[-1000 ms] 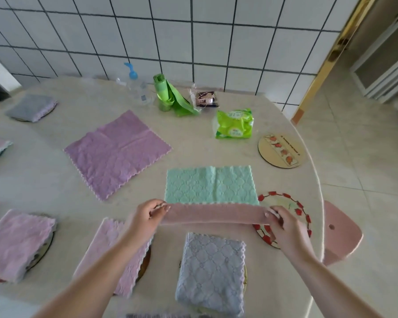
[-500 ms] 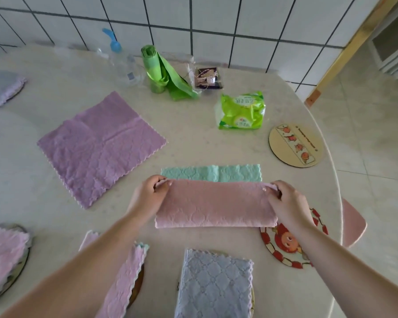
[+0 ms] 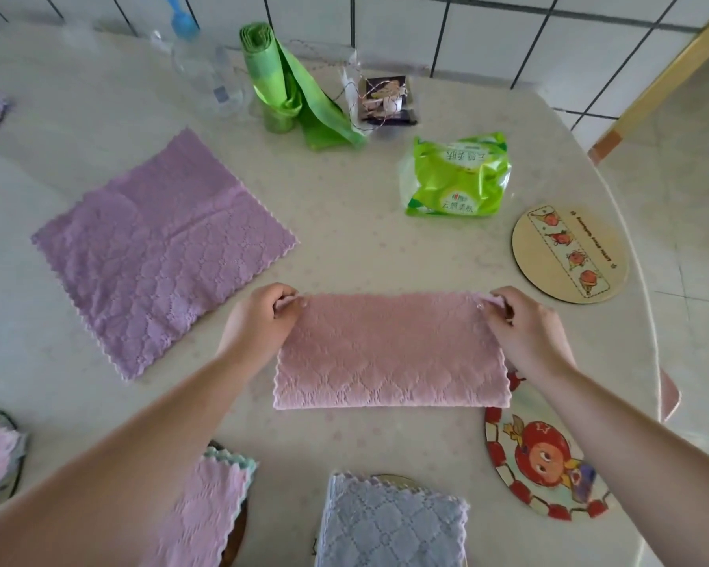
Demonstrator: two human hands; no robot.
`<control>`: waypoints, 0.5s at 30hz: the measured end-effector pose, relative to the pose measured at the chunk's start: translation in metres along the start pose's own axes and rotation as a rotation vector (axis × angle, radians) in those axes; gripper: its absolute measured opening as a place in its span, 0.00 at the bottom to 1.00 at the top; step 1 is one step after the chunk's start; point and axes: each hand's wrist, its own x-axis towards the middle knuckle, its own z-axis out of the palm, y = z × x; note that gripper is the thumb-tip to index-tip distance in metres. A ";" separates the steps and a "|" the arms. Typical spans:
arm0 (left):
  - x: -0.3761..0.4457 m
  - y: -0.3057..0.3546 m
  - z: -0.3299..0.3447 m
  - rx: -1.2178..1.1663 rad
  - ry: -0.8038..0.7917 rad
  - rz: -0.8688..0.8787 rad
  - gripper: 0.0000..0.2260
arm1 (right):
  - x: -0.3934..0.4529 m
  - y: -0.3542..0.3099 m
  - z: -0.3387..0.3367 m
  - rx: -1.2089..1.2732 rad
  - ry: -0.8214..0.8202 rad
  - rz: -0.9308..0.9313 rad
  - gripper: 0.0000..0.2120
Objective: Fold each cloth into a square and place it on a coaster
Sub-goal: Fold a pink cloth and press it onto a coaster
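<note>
Lying folded in half as a long strip on the bench [image 3: 365, 239], the pink cloth [image 3: 389, 354] is pinched at its far corners: the left hand [image 3: 258, 321] grasps the left corner in its grip, the right hand [image 3: 520, 325] the right. Its near right corner overlaps a cartoon coaster [image 3: 545, 464]. A wooden coaster [image 3: 569, 253] sits farther right. An unfolded purple cloth [image 3: 156, 255] lies flat to the left. A folded grey cloth [image 3: 389, 525] rests at the near edge.
</note>
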 end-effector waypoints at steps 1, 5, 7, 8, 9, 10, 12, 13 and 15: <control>0.000 0.001 0.000 0.002 0.000 -0.006 0.06 | 0.001 0.000 0.000 -0.004 0.000 -0.001 0.07; 0.000 0.001 0.004 0.012 0.026 -0.011 0.08 | 0.001 0.000 0.003 0.026 0.002 0.028 0.09; -0.006 0.001 0.008 0.070 0.104 0.054 0.14 | -0.005 -0.004 0.005 0.028 0.063 -0.013 0.14; -0.010 0.003 0.011 0.116 0.150 0.129 0.15 | -0.010 -0.008 0.005 0.002 0.103 -0.069 0.16; -0.016 0.007 0.014 0.159 0.176 0.221 0.15 | -0.016 -0.015 0.007 -0.029 0.122 -0.138 0.18; -0.024 0.013 0.020 0.190 0.166 0.312 0.15 | -0.023 -0.024 0.009 -0.063 0.099 -0.207 0.21; -0.039 0.024 0.037 0.244 0.045 0.477 0.17 | -0.035 -0.042 0.020 -0.152 -0.025 -0.334 0.24; -0.048 0.029 0.048 0.289 -0.030 0.527 0.19 | -0.041 -0.049 0.029 -0.201 -0.088 -0.380 0.25; -0.062 0.034 0.068 0.363 -0.134 0.548 0.21 | -0.050 -0.052 0.051 -0.296 -0.165 -0.428 0.25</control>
